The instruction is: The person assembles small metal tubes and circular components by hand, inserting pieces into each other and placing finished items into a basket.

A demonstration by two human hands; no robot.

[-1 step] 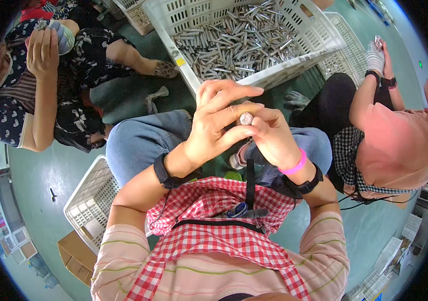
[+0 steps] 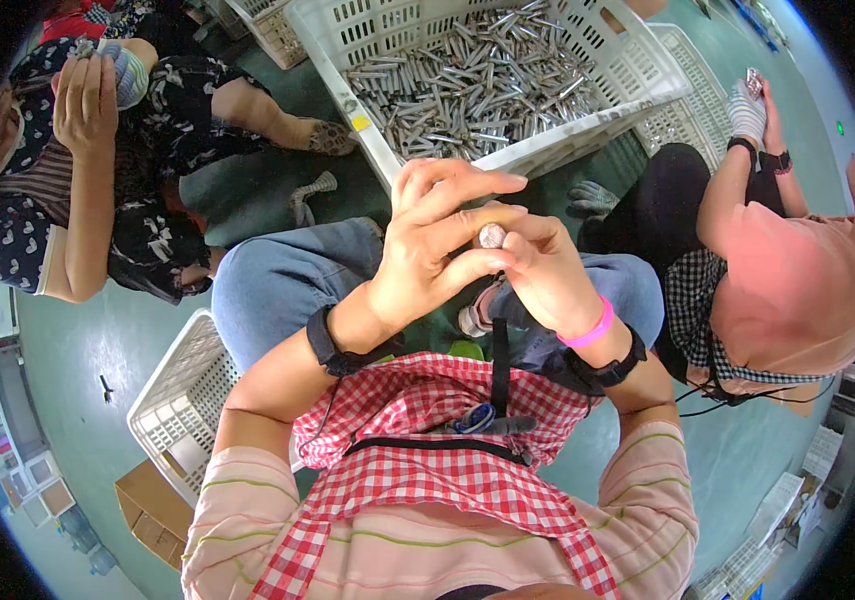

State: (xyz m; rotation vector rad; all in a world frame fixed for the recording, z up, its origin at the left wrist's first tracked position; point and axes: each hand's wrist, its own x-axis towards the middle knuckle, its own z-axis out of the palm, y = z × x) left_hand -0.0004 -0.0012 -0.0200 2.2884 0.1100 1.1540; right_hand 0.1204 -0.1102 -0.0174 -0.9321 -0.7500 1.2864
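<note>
A small silvery metal piece (image 2: 492, 236) sits between my two hands, its round, speckled end facing up. My right hand (image 2: 549, 270) is closed around it, thumb and forefinger pressed to its side. From the other side, the thumb and forefinger of my left hand (image 2: 435, 235) close on the same piece, while that hand's upper fingers stretch out over it. The piece's lower part is hidden by my fingers. Just beyond my hands stands a white plastic crate (image 2: 379, 140) full of loose, slim silvery metal rods (image 2: 467, 85).
A second white crate (image 2: 179, 375) stands left of my legs, near a cardboard box (image 2: 152, 510). Another white crate (image 2: 692, 90) is beyond the right of the full one. Co-workers sit at left (image 2: 67, 180) and right (image 2: 777, 270), their hands raised.
</note>
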